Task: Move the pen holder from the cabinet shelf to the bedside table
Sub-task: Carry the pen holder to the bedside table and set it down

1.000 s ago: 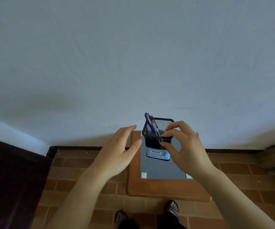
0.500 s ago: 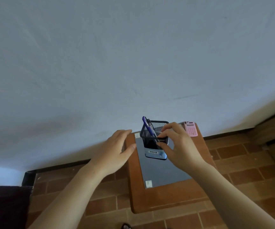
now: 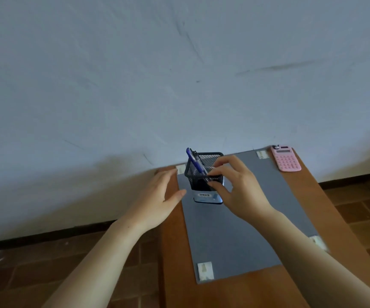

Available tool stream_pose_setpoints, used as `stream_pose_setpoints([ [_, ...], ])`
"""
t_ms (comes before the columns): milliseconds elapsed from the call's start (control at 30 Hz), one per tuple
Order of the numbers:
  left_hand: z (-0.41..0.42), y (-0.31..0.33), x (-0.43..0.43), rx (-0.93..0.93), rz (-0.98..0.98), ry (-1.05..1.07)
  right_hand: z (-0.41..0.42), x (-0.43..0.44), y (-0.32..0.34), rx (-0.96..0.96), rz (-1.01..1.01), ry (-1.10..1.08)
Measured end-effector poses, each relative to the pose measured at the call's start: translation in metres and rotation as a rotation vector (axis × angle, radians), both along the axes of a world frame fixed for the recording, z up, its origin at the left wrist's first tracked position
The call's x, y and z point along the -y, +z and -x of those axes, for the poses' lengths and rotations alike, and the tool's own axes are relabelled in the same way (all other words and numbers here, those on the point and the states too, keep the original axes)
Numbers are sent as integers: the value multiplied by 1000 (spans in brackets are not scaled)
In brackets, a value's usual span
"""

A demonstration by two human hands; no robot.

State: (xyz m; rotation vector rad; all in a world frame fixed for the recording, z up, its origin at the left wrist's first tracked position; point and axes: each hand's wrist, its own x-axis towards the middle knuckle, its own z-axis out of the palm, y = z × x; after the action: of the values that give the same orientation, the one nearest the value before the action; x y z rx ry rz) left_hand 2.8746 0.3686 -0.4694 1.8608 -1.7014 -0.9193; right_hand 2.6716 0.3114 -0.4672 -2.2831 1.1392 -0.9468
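Observation:
A black mesh pen holder [image 3: 198,182] with a blue pen [image 3: 194,160] leaning out of it stands at the far end of a grey mat [image 3: 235,230] on the wooden bedside table [image 3: 175,270]. My right hand [image 3: 238,191] pinches the holder's near right rim with thumb and fingers. Just left of the holder, my left hand [image 3: 157,202] hovers with fingers apart and holds nothing, not touching the holder.
A pink calculator [image 3: 285,158] lies at the table's far right corner. A pale wall rises right behind the table. Brick floor [image 3: 46,263] lies to the left and right of the table. Tape patches mark the mat's corners.
The view has swung and come closer, so the table looks larger and the calculator shows fully. The holder sits lower on the mat, still in my right hand. My left hand stays beside it.

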Motion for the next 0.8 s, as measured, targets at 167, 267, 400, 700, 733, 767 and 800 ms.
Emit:
stream_pose_setpoints([
  [167,-4,-46,14,-102,148,68,-7,17,-41,64,114,17],
  [267,-2,-61,22,-135,231,90,-6,24,-56,77,159,25],
  [400,6,-70,29,-105,305,52,-3,28,-64,111,191,44],
  [700,28,-74,31,-28,527,83,4,25,-74,137,156,-26],
  [733,29,-75,32,8,551,81,4,24,-74,147,139,-31],
  [767,30,-75,33,36,570,81,3,23,-75,157,120,-36],
  [800,31,-76,34,54,580,84,3,23,-75,169,99,-39],
])
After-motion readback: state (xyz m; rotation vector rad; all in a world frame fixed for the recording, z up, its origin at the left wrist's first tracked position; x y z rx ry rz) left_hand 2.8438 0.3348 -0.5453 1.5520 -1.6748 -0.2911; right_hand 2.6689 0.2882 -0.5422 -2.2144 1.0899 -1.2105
